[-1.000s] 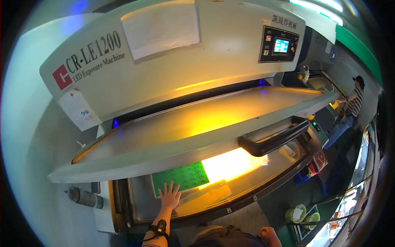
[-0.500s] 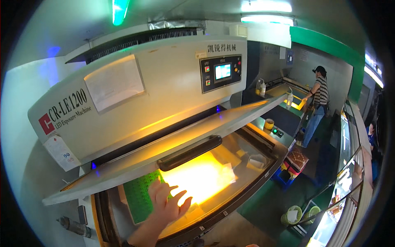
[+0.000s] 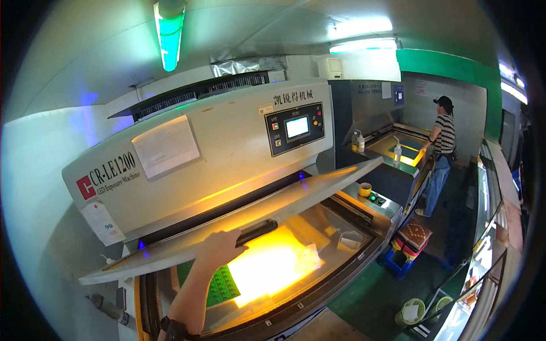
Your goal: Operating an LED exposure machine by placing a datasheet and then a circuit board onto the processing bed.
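My left hand (image 3: pixel 219 248) is closed round the left end of a black bar handle (image 3: pixel 259 230), on the front edge of a long tilted lid (image 3: pixel 335 177). The lid is raised over the glass bed (image 3: pixel 310 290) of a large exposure machine (image 3: pixel 227 136). Under my forearm lies a green patterned sheet (image 3: pixel 223 286), partly hidden by the arm. To its right a bright yellow-white glow covers the middle of the bed. Near the bed's right end rests a small pale clear piece (image 3: pixel 348 240). My right hand is out of view.
A control panel (image 3: pixel 294 128) with a lit screen is on the machine's front. A yellow cup (image 3: pixel 365 189) stands on its right ledge. Farther right, a person (image 3: pixel 443 142) in a striped top works at another table. Stacked stools (image 3: pixel 410 237) and green bins (image 3: pixel 410 312) stand on the floor.
My left hand has moved up from above the green sheet and has taken hold of the lid's handle. The view has shifted, so the machine appears lower in the picture.
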